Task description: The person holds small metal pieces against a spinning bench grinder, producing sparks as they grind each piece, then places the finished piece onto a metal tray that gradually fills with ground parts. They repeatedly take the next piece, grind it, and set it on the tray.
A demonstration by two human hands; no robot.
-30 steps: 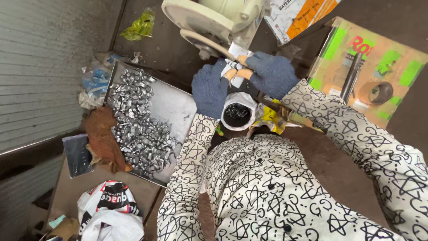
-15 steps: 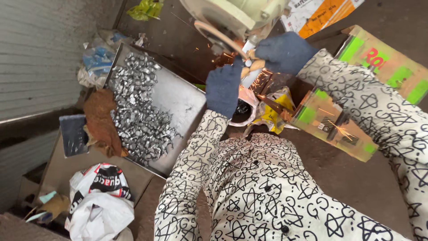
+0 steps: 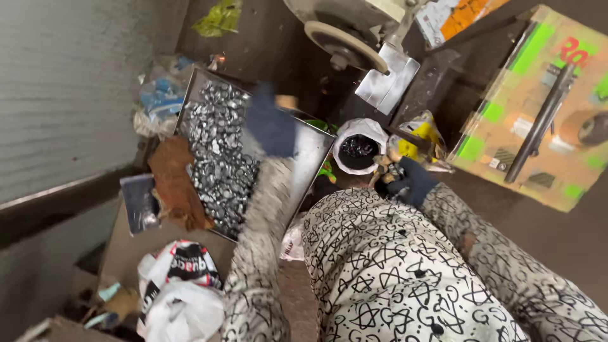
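Observation:
My left hand (image 3: 271, 125), in a dark blue glove, is blurred in mid-motion above the metal tray (image 3: 315, 151) of small shiny metal pieces (image 3: 218, 149); whether it holds anything cannot be told. My right hand (image 3: 410, 182), also gloved, rests low by my knee, next to a white container of dark bits (image 3: 358, 147) and a yellow wrapper (image 3: 416, 136); its fingers look curled, with something small possibly in them. A grinding wheel (image 3: 345, 45) with a metal guard plate (image 3: 386, 81) stands above both hands.
A brown rag (image 3: 177, 183) lies at the tray's left edge. White plastic bags (image 3: 180, 291) sit at lower left. A green and orange cardboard box (image 3: 544, 114) with a dark rod on it is at the right. A corrugated wall fills the left.
Both hands have left the grinding wheel. The left swung out over the tray of metal pieces; the right dropped down beside the white container. The view has shifted.

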